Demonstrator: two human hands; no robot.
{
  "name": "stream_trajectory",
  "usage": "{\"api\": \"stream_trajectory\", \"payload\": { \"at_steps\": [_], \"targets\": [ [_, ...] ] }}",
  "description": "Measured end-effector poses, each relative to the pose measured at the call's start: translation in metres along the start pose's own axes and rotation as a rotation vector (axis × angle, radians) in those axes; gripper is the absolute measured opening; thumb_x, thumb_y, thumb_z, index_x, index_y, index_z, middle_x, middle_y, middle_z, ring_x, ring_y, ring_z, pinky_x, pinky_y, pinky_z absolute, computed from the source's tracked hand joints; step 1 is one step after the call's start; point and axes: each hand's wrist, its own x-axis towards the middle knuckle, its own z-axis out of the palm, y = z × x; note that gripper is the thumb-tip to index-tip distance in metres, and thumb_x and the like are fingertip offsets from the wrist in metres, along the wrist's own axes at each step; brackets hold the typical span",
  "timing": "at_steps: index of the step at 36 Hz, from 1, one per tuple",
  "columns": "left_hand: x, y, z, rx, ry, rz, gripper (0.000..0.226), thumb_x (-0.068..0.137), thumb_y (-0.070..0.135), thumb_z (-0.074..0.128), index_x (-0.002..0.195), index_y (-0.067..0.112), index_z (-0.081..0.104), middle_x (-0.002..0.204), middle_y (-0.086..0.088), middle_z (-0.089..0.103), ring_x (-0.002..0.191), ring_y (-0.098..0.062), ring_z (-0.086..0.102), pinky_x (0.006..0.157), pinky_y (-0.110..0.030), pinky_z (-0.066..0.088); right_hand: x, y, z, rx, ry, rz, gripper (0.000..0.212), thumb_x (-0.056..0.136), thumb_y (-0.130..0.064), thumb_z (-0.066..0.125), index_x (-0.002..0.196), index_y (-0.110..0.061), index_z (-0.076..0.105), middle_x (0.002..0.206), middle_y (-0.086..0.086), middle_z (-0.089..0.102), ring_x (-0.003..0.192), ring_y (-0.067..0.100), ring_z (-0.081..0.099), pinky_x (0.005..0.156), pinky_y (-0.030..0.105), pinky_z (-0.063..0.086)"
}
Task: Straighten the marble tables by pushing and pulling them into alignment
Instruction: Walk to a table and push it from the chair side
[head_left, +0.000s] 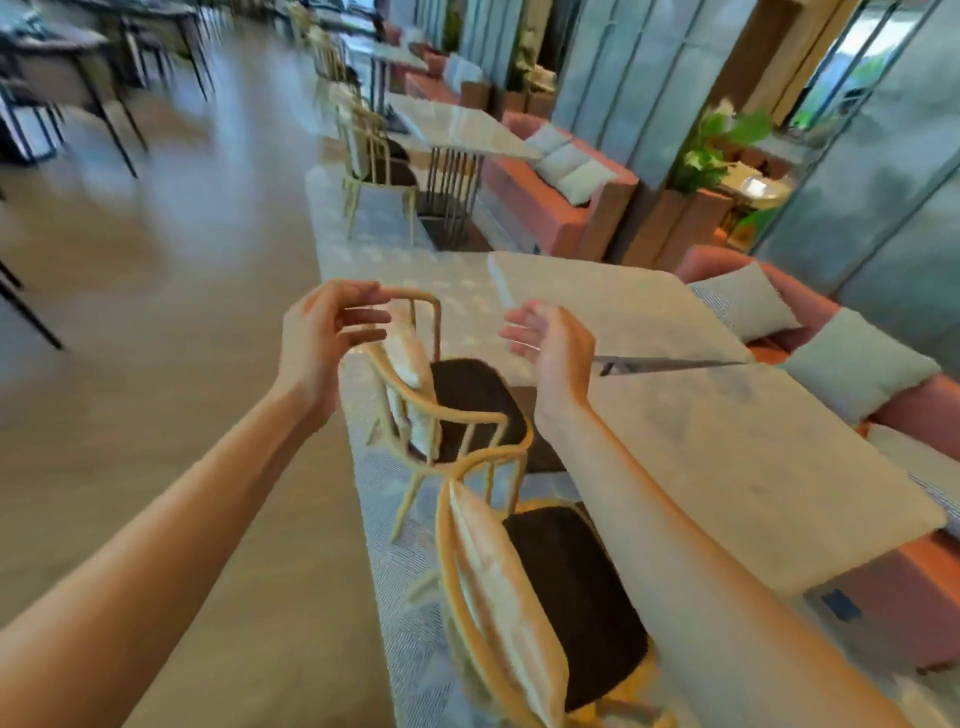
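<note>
Two pale marble tables stand end to end at the right: the near table (753, 467) and, beyond it, a second table (623, 312) skewed so its corner juts left. A third marble table (457, 124) stands farther back. My left hand (324, 338) hovers with curled, parted fingers by the top rail of a gold wire chair (431, 395), holding nothing. My right hand (550, 348) is raised, palm inward, fingers apart, just left of the second table's near edge; it does not grip it. The whole frame is motion-blurred.
A second gold chair (498, 597) with a cream cushion and dark seat stands nearest me. Pink sofas (540, 202) with grey cushions line the right wall. A patterned rug (374, 499) runs under the chairs. Dark tables and chairs (78, 78) fill the far left.
</note>
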Motion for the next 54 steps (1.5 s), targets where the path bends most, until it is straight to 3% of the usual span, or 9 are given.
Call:
{"api": "stream_trajectory", "payload": {
  "at_steps": [6,19,27,32,35,41,45,49,54],
  "targets": [
    [0.093,-0.011,-0.084,-0.056,0.006,-0.041,0.025,0.070,0.027,0.061,0.086,0.015,0.075,0.091,-0.010,0.076,0.083,-0.024,0.072,0.072,-0.033,0.058,0.037,0.053,0.112,-0.038,-0.060,-0.062,0.017,0.092,-0.017,0.053,0.088,-0.014,0.069,0.083,0.005,0.076,0.077,0.021,0.071,0.072,0.033,0.054],
    [0.289,-0.029,-0.145,-0.013,-0.157,-0.238,0.028,0.082,0.022,0.052,0.097,0.010,0.072,0.100,-0.013,0.075,0.089,-0.026,0.070,0.078,-0.036,0.057,0.150,0.101,0.280,-0.064,0.097,0.042,0.022,0.096,-0.013,0.049,0.100,-0.001,0.066,0.090,0.012,0.073,0.080,0.024,0.068,0.074,0.035,0.053],
    [0.470,-0.090,-0.183,0.051,-0.167,-0.279,0.023,0.082,0.023,0.055,0.091,0.012,0.073,0.097,-0.010,0.076,0.086,-0.023,0.070,0.076,-0.033,0.057,0.317,0.161,0.377,-0.005,0.139,0.011,0.017,0.093,-0.013,0.049,0.089,-0.009,0.066,0.089,0.014,0.071,0.077,0.024,0.068,0.060,0.026,0.053],
    [0.607,-0.104,-0.211,0.128,-0.112,-0.269,0.022,0.080,0.022,0.054,0.085,0.013,0.074,0.092,-0.008,0.076,0.084,-0.022,0.070,0.076,-0.037,0.056,0.440,0.205,0.449,0.073,0.126,0.060,0.017,0.094,-0.012,0.049,0.095,-0.006,0.065,0.082,0.010,0.071,0.069,0.022,0.068,0.062,0.026,0.051],
    [0.681,-0.103,-0.215,0.183,-0.105,-0.277,0.025,0.077,0.024,0.054,0.088,0.010,0.072,0.090,-0.007,0.076,0.084,-0.022,0.070,0.077,-0.037,0.056,0.498,0.213,0.478,0.063,0.137,0.086,0.017,0.094,-0.013,0.050,0.096,-0.007,0.066,0.084,0.008,0.072,0.075,0.025,0.069,0.066,0.028,0.052],
    [0.821,-0.134,-0.184,0.193,-0.193,-0.269,0.025,0.087,0.012,0.049,0.090,0.007,0.073,0.091,-0.012,0.077,0.083,-0.024,0.072,0.075,-0.036,0.057,0.618,0.206,0.496,0.048,0.224,0.043,0.019,0.093,-0.016,0.052,0.091,-0.009,0.070,0.088,0.010,0.074,0.078,0.024,0.070,0.072,0.035,0.053],
    [0.898,-0.176,-0.147,0.183,-0.295,-0.295,0.025,0.084,0.017,0.052,0.092,0.005,0.073,0.094,-0.016,0.076,0.085,-0.028,0.072,0.075,-0.035,0.058,0.693,0.216,0.481,0.031,0.344,0.021,0.018,0.094,-0.019,0.053,0.089,-0.013,0.069,0.090,0.010,0.075,0.078,0.023,0.072,0.074,0.035,0.055],
    [0.976,-0.234,-0.085,0.172,-0.411,-0.395,0.026,0.078,0.020,0.055,0.089,0.004,0.072,0.090,-0.017,0.076,0.082,-0.027,0.072,0.072,-0.033,0.060,0.768,0.234,0.453,0.058,0.514,0.051,0.018,0.096,-0.014,0.052,0.088,-0.011,0.068,0.087,0.008,0.072,0.073,0.023,0.068,0.070,0.033,0.053],
    [1.067,-0.298,0.022,0.199,-0.661,-0.535,0.027,0.088,0.011,0.045,0.086,0.007,0.072,0.082,-0.010,0.077,0.081,-0.025,0.071,0.072,-0.031,0.060,0.842,0.235,0.419,0.108,0.817,0.068,0.016,0.093,-0.017,0.055,0.089,-0.012,0.069,0.086,0.009,0.074,0.077,0.026,0.068,0.074,0.035,0.053]
  ]
}}
